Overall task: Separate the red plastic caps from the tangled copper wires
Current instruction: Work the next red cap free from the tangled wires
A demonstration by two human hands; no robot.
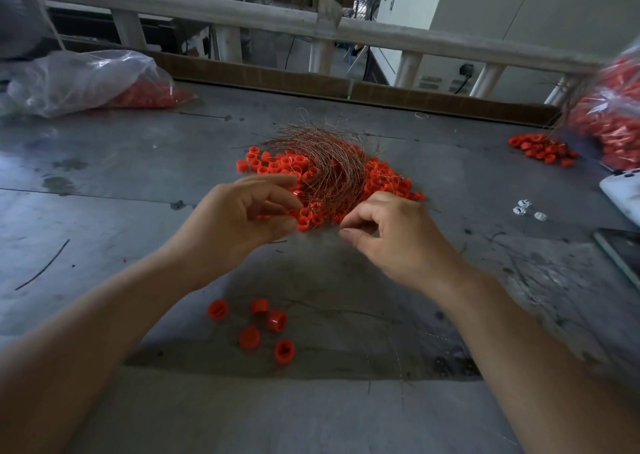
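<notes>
1. Straight ahead of the left fingers (273, 181) and right fingers (360, 211), a heap of caps (381, 176) topped with wires (322, 152) blocks the way; both sets of fingers reach its near edge.
2. Between the two sets of fingers, a narrow gap of bare worktop (318, 263) opens toward the person.
3. Behind the fingers, between the forearms, five loose caps (265, 325) lie scattered.
4. Left of the left fingers is broad open worktop, with a bag (79, 79) far off.
5. Right of the right fingers is an open strip, then white bits (523, 209), a small cap pile (540, 148), a second bag (609, 114) and a flat dark device (620, 256).
6. Far beyond the heap stands a rail (242, 13).
</notes>
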